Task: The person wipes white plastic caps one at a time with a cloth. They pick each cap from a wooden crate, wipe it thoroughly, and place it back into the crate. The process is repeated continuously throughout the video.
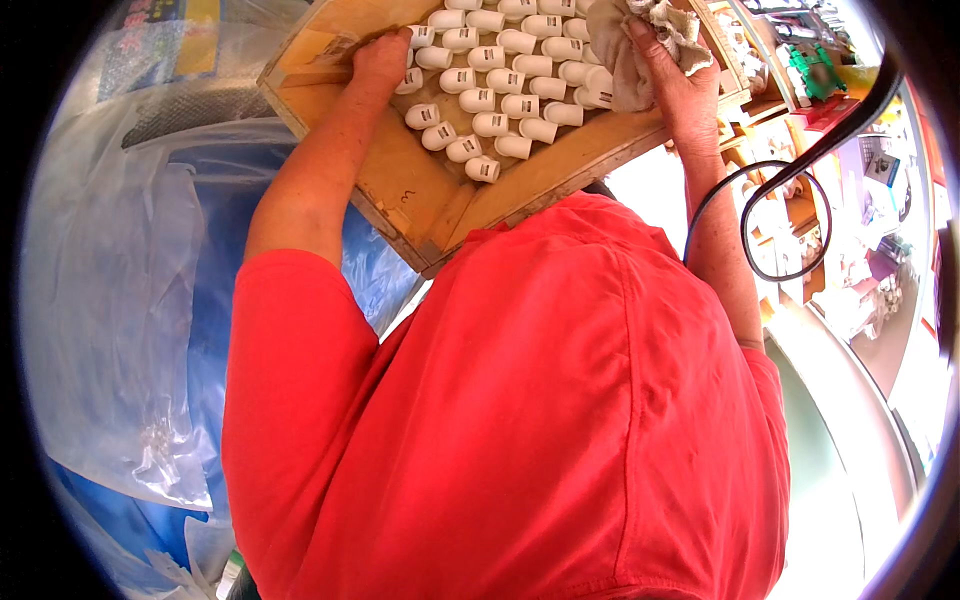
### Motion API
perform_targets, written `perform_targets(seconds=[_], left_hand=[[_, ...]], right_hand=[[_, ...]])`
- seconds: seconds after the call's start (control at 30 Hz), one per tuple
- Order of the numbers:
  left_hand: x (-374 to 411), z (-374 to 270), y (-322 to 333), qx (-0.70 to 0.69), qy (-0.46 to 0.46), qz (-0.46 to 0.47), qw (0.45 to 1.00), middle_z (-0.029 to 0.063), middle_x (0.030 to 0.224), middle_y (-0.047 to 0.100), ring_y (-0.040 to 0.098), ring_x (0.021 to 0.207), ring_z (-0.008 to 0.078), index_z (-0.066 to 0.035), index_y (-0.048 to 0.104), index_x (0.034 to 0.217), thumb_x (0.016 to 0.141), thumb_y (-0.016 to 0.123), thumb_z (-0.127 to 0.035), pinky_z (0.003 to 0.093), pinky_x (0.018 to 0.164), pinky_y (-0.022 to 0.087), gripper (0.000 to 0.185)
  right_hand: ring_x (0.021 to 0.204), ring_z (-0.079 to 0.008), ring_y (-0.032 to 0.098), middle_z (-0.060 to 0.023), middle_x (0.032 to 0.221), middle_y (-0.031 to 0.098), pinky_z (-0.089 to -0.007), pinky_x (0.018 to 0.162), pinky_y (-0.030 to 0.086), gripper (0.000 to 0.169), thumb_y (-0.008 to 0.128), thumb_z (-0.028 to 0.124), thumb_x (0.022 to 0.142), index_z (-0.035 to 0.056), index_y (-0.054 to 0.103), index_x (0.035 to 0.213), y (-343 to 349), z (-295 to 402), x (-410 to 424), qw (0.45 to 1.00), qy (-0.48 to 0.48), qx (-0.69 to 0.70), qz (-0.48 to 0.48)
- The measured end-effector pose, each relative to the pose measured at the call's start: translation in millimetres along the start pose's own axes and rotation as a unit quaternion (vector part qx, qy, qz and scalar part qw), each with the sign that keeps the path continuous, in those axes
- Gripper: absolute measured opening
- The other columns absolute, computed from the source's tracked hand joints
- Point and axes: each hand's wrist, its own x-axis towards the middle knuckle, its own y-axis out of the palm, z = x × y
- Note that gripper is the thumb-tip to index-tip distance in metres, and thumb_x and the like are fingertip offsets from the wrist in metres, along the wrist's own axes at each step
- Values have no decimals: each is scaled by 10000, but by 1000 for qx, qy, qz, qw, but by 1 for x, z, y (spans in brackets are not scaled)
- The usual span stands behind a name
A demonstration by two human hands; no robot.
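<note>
A shallow wooden box is tilted in front of my chest, with several rows of white plastic elbow pipe fittings lying in it, each bearing a small dark label. My left hand is inside the box near its left wall, its fingertips at the fittings of the left column; whether it grips one is hidden. My right hand holds a crumpled greyish cloth over the box's right side, thumb on top, the cloth touching the fittings there.
Clear plastic sheeting over something blue fills the left side. Wooden compartments with small parts and a green object stand at the right. A black cable loops near my right forearm. A pale curved surface lies lower right.
</note>
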Motion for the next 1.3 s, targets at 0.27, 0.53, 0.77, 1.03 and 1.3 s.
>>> perform_targets(seconds=[0.27,0.53,0.77,1.03,1.3], left_hand=[[5,10,11,-2,9,-44,999,160,1075,557,573,967,311,-49,503,1063,801,475,-70,423,757,491,264],[-14,-12,-19,47,58,25,997,116,992,616,598,932,268,-86,626,930,744,574,-127,400,738,502,197],[-22,-15,-3,124,75,84,986,74,932,651,630,874,222,-107,659,901,762,562,-133,348,701,512,172],[-19,-10,16,107,117,80,984,117,878,650,640,819,263,-87,644,838,763,534,-133,397,648,514,141],[-24,-13,-21,85,59,143,984,94,957,644,619,908,236,-83,651,908,780,544,-117,364,711,506,170]], right_hand=[[819,-87,559,-24,908,634,-230,747,446,307,651,242,808,22,605,1019,0,-1,4,989,-56,-138,-17],[840,-89,556,-30,927,632,-232,754,444,319,646,242,813,27,601,1045,3,6,1,989,-63,-130,-15],[836,-86,556,-27,924,634,-233,753,443,314,645,240,813,27,602,1039,2,1,2,990,-44,-130,-22],[828,-77,553,-12,910,635,-229,752,441,315,647,259,812,39,602,1032,4,5,1,990,-41,-131,-23],[839,-72,552,-10,924,633,-225,754,441,328,648,258,813,43,591,1054,3,5,2,990,-39,-134,-23]])
